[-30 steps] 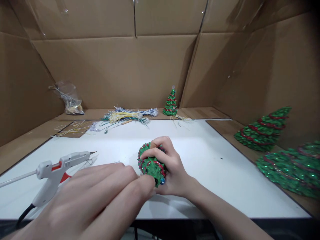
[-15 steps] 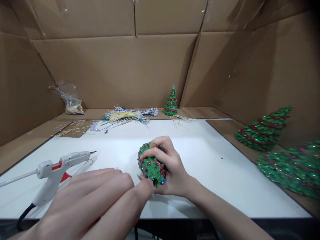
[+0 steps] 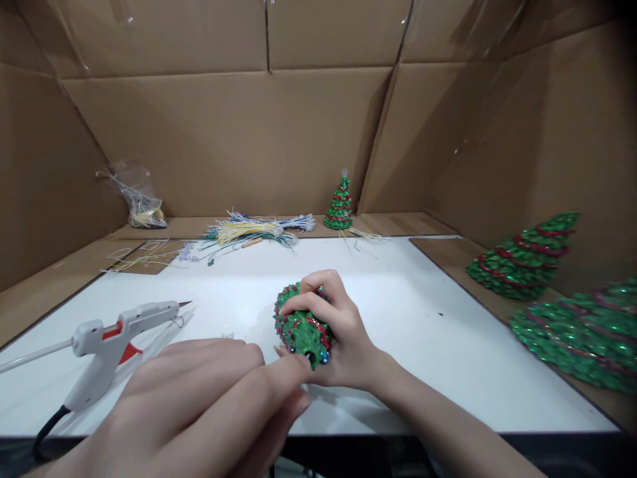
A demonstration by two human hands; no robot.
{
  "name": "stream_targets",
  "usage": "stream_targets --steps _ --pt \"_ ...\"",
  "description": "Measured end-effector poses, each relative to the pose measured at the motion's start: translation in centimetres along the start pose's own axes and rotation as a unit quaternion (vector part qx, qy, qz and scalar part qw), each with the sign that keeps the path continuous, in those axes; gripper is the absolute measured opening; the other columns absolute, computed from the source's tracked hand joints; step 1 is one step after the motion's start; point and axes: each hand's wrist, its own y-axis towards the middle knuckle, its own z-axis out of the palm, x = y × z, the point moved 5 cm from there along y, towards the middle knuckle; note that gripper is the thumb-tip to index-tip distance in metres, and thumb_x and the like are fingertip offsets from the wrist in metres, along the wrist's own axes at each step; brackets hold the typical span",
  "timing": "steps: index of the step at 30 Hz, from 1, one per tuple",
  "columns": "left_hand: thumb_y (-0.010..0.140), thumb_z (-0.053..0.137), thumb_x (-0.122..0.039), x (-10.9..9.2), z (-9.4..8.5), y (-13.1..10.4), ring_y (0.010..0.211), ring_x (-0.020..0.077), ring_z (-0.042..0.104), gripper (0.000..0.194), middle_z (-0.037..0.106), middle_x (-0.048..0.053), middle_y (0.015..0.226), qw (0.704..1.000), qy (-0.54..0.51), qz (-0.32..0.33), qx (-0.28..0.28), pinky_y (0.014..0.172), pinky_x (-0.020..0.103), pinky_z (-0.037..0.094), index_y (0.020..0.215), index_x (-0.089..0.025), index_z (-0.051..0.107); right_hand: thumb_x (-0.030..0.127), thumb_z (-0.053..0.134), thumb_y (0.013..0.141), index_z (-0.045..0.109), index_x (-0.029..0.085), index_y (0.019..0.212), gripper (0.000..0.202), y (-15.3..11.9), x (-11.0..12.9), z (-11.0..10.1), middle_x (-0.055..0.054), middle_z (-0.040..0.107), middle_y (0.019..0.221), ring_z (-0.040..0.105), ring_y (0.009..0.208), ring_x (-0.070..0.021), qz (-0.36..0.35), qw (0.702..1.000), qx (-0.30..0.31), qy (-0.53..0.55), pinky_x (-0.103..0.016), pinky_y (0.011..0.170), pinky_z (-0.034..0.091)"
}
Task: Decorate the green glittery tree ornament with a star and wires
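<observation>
A small green Christmas tree [image 3: 307,332] with red garland lies tipped over, its narrow end facing me. My right hand [image 3: 343,332] wraps round it from the right and grips it. At that narrow end a dark hole shows, with a shiny blue ball beside it. My left hand [image 3: 199,398] is closed, its thumb and forefinger at the edge of the hole. Whatever those fingers pinch is hidden or too small to make out.
A white hot glue gun [image 3: 117,338] stands at left, its tip pointing right. Bundled wires [image 3: 253,231] and a decorated tree [image 3: 339,204] sit at the back. Further trees [image 3: 522,257] lie along the right side. A plastic bag [image 3: 142,196] rests back left. Cardboard walls [image 3: 223,139] enclose the table.
My left hand has turned slightly and its fingertips have shifted a little right at the hole; its thumb now shows beneath the forefinger. The right hand and held tree have barely moved.
</observation>
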Motion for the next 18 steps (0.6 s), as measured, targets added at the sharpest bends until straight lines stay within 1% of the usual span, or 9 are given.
stream_targets --steps 2,5,8,10,12,15,18 --pt "0.083 0.056 -0.01 0.0 0.0 0.1 0.044 0.0069 0.047 0.015 0.055 -0.004 0.055 1.0 -0.006 0.002 0.002 0.044 0.021 0.036 0.094 -0.017 0.063 0.028 0.074 0.054 0.059 0.022 0.093 0.043 0.0 0.1 -0.1 -0.004 0.044 0.092 0.047 0.087 -0.0214 -0.002 1.0 -0.002 0.003 -0.039 0.076 0.045" --pt "0.084 0.053 -0.012 0.0 0.0 0.2 0.042 0.0067 0.045 0.016 0.052 -0.005 0.052 1.0 -0.01 0.0 -0.005 0.042 0.021 0.034 0.094 -0.019 0.063 0.028 0.074 0.054 0.059 0.023 0.093 0.042 0.0 0.0 -0.1 -0.005 0.044 0.093 0.048 0.088 -0.022 0.0 1.0 0.0 0.003 -0.039 0.076 0.045" --pt "0.083 0.054 -0.011 0.0 0.2 0.2 0.041 0.0066 0.041 0.016 0.049 -0.006 0.05 1.0 -0.007 -0.005 0.0 0.041 0.021 0.032 0.092 -0.02 0.063 0.03 0.073 0.056 0.059 0.023 0.094 0.041 -0.1 -0.1 0.0 -0.005 0.044 0.093 0.048 0.088 -0.0223 0.0 1.0 0.002 0.003 -0.039 0.075 0.045" --pt "0.082 0.054 -0.009 0.1 0.1 0.3 0.041 0.0067 0.042 0.016 0.049 -0.005 0.051 1.0 -0.014 -0.011 -0.006 0.042 0.021 0.034 0.091 -0.019 0.063 0.032 0.073 0.056 0.059 0.023 0.094 0.041 -0.1 -0.1 0.0 -0.005 0.044 0.093 0.048 0.088 -0.0222 -0.003 1.0 0.0 0.006 -0.039 0.076 0.045" --pt "0.082 0.054 -0.007 -0.1 0.1 0.6 0.043 0.0068 0.044 0.015 0.052 -0.005 0.053 1.0 -0.021 -0.002 -0.008 0.043 0.021 0.036 0.089 -0.018 0.062 0.033 0.072 0.057 0.059 0.023 0.094 0.04 -0.2 -0.1 0.0 -0.005 0.044 0.094 0.048 0.088 -0.0224 -0.004 1.0 0.0 0.007 -0.039 0.076 0.045" --pt "0.082 0.052 -0.005 -0.3 0.1 0.9 0.044 0.0069 0.046 0.016 0.053 -0.005 0.054 0.999 -0.024 0.019 0.008 0.046 0.021 0.037 0.087 -0.017 0.062 0.029 0.072 0.06 0.06 0.023 0.094 0.036 -0.1 -0.1 0.1 -0.005 0.044 0.094 0.048 0.088 -0.0219 -0.002 1.0 0.003 0.002 -0.039 0.077 0.046" --pt "0.083 0.05 -0.005 -0.2 -0.1 1.1 0.046 0.0073 0.046 0.017 0.051 -0.004 0.055 0.999 -0.034 0.016 0.016 0.048 0.021 0.037 0.088 -0.017 0.06 0.026 0.071 0.061 0.06 0.023 0.093 0.034 -0.1 0.1 0.1 -0.004 0.044 0.093 0.048 0.087 -0.0211 -0.003 1.0 0.002 -0.001 -0.039 0.077 0.046"
